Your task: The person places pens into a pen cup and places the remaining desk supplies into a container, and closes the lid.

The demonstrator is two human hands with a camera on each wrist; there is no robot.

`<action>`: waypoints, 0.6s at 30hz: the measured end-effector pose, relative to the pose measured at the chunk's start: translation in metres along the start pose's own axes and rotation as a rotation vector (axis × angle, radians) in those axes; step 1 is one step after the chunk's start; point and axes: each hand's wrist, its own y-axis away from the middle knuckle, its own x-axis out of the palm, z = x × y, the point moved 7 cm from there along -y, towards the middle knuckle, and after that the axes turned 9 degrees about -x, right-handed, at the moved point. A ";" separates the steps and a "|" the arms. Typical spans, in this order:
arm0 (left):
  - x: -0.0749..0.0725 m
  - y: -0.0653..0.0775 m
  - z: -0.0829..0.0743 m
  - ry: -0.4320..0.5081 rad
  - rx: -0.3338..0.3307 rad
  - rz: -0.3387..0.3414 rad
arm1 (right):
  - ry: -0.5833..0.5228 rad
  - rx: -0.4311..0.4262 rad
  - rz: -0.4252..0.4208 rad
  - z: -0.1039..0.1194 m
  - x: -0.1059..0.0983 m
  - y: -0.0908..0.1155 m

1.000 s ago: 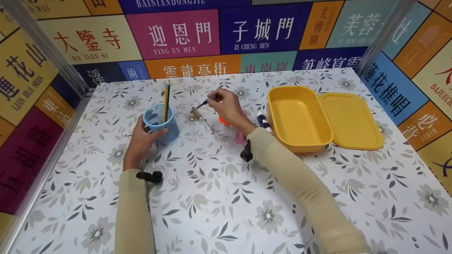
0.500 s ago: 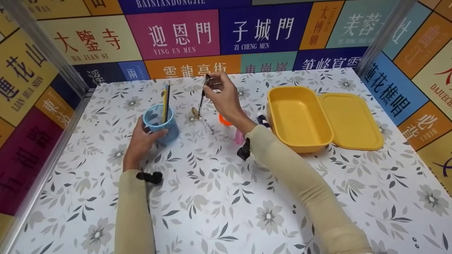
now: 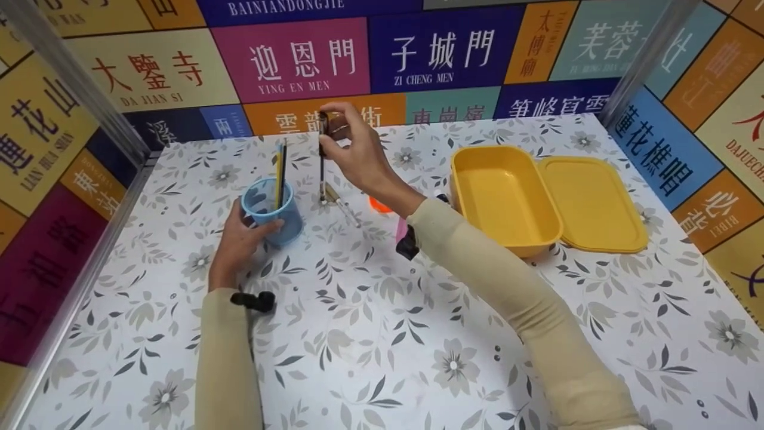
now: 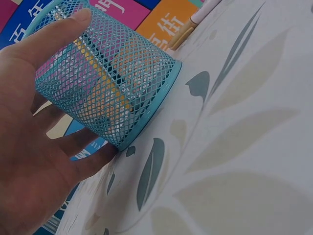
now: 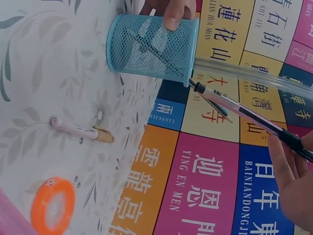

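Note:
My left hand (image 3: 236, 245) holds a light blue mesh pen cup (image 3: 287, 222) upright on the table, thumb at the near side and fingers behind. A yellow pencil (image 3: 277, 179) and a dark pencil (image 3: 283, 173) stand in it. My right hand (image 3: 361, 152) pinches a pen (image 3: 322, 170) by its black end, right of the cup and raised above the table. The pen hangs nearly vertical in the head view. In the right wrist view, its clear barrel (image 5: 234, 106) shows, apart from my left hand. Below lies a white marker with a gold cap (image 3: 332, 192).
An orange ring (image 3: 380, 205), perhaps a tape roll, lies under my right wrist. Beside it is a pink object (image 3: 401, 227), partly hidden by the sleeve. A dark blue and white tube (image 3: 440, 196) touches or nears the yellow box (image 3: 507, 197); its lid (image 3: 597, 206) lies right.
My right hand has lifted the pen off the table area by the marker, turned it upright and moved left toward the cup. My left hand and the cup have stayed in place.

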 end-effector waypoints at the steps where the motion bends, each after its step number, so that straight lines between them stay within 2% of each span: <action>1: 0.000 0.000 0.000 -0.001 -0.003 -0.001 | 0.003 -0.003 0.002 0.002 0.001 -0.002; 6: -0.001 0.000 0.000 0.000 -0.030 -0.002 | -0.022 -0.022 0.002 0.007 0.010 -0.010; 11: -0.001 0.000 0.000 0.011 -0.027 0.000 | -0.050 -0.024 -0.021 0.010 0.020 -0.016; 18: 0.000 -0.001 -0.001 0.000 -0.034 -0.008 | -0.080 0.058 -0.064 0.003 0.037 -0.018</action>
